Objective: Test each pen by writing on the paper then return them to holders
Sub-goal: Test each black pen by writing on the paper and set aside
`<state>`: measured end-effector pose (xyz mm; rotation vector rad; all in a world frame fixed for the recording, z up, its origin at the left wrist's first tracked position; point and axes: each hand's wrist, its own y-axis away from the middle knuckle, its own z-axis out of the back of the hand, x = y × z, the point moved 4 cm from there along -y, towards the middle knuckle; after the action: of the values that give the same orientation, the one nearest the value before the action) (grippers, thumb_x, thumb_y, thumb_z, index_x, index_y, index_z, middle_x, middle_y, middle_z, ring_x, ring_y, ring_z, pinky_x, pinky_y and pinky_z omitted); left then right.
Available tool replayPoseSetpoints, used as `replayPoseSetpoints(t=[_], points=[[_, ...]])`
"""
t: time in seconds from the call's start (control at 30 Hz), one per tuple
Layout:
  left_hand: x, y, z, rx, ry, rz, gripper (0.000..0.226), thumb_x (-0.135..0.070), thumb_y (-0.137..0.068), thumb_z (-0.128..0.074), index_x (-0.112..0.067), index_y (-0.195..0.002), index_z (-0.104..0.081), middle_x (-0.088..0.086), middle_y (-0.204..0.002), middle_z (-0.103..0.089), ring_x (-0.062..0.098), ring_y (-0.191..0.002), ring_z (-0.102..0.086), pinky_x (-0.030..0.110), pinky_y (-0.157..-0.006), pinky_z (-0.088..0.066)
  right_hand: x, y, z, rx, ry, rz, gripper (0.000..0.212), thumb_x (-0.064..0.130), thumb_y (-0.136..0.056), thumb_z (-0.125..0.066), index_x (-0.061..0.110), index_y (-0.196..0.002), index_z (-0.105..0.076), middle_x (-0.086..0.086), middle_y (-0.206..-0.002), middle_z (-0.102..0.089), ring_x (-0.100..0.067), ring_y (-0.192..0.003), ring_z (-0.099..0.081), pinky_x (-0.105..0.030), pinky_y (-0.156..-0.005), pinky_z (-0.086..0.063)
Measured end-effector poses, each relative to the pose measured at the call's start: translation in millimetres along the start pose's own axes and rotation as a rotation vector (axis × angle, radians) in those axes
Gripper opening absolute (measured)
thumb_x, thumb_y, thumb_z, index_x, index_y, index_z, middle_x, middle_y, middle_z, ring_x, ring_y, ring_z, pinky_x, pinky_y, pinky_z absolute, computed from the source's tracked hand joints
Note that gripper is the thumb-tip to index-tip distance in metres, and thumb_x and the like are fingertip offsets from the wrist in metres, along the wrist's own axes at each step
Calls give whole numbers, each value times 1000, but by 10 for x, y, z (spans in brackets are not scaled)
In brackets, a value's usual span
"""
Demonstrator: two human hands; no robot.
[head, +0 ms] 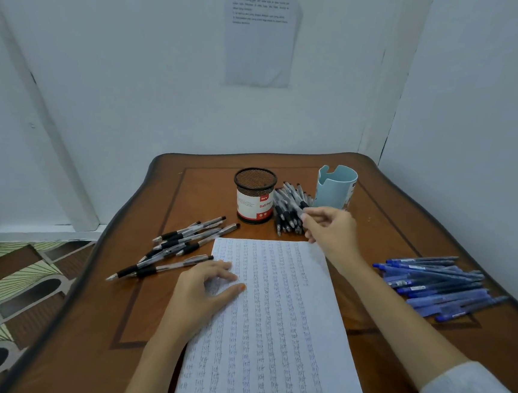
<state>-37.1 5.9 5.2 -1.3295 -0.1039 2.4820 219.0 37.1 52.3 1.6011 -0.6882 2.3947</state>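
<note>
Closest to the head camera lies the paper (271,323), crowded with columns of small test marks. The person's left hand (202,288) rests flat on its upper left edge, fingers loosely spread and holding nothing, simply pinning the sheet. Beyond it the right hand (330,230) is stretched out to the pile of black pens (285,217), thumb and forefinger curled and pinching what looks like one black pen (296,203) near its dark grip. Just left of those fingertips stands the mesh holder (254,196), and just behind them the blue holder (336,186); no pens show above either rim. Loose black pens (184,243) lie left of the left fingers, and blue pens (431,283) lie well right of the right wrist. From where I stand, the step is drawing one pen free. It is best lifted straight up so its neighbours don't roll, then regripped for writing before it meets a bare patch of paper.
</note>
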Motion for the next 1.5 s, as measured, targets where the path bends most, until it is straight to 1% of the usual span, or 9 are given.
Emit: replayPoseSetpoints(t=[0.17,0.27,0.37,0.47,0.73,1.0,1.13,1.27,1.5], points=[[44,-30,-7,7,-3,7,19,-37,-74,-79,-31,-90,-73,-18,-117,-63,-5,-116,-51,12,-94,-35,154,-341,-104,-243,221,186,21,9,-88,-67,1,-106,-72,-6,-95,-71,-10,-82,-59,-5,-66,-43],[54,-30,-7,5,0,0,20,-41,-73,-78,-33,-90,-73,-20,-116,-63,-7,-116,-51,8,-91,-36,65,-485,-261,-226,374,202,23,15,-88,-68,5,-108,-72,-11,-104,-71,-17,-91,-63,-25,-78,-52],[53,-32,-3,8,-2,1,21,-41,-73,-78,-32,-91,-73,-20,-117,-63,-8,-115,-51,9,-92,-37,25,-500,-347,-173,567,220,27,26,-88,-69,13,-112,-72,-7,-105,-67,-20,-99,-52,-26,-77,-38],[46,-36,1,7,-10,-3,22,-40,-73,-78,-30,-92,-73,-19,-117,-62,-9,-114,-51,6,-90,-37,12,-444,-337,-155,574,229,28,30,-88,-69,16,-112,-71,-6,-106,-64,-21,-102,-47,-24,-80,-28],[24,-12,12,-4,-32,-3,23,-40,-73,-78,-29,-92,-73,-18,-118,-61,-8,-112,-51,3,-86,-36,89,-198,-281,-153,443,368,9,14,-84,-70,14,-92,-73,-3,-93,-63,-16,-95,-47,-27,-80,-29],[18,-16,6,-9,-31,-3,18,-41,-73,-79,-33,-88,-71,-18,-115,-63,-6,-113,-52,5,-89,-36,115,-41,-826,331,280,439,18,6,-86,-67,13,-101,-74,6,-89,-63,-11,-74,-54,-26,-69,-48],[38,-21,1,-12,-27,-12,17,-41,-73,-79,-36,-87,-70,-21,-114,-62,-8,-114,-51,9,-94,-39,31,-50,-1085,491,334,364,37,18,-90,-65,25,-126,-62,5,-122,-62,-4,-86,-51,-23,-80,-46],[52,-38,-10,-24,-35,-21,20,-43,-73,-79,-34,-88,-71,-20,-116,-63,-8,-115,-51,11,-95,-40,82,-51,-1276,600,553,407,46,24,-96,-56,24,-142,-45,4,-141,-48,-10,-128,-39,-33,-104,-38],[79,-36,-4,-24,-36,-20,21,-45,-72,-79,-33,-89,-73,-20,-115,-63,-8,-114,-52,7,-92,-38,84,-53,-1140,511,587,435,15,26,-91,-62,19,-103,-70,6,-103,-55,-12,-108,-41,-28,-91,-40]])
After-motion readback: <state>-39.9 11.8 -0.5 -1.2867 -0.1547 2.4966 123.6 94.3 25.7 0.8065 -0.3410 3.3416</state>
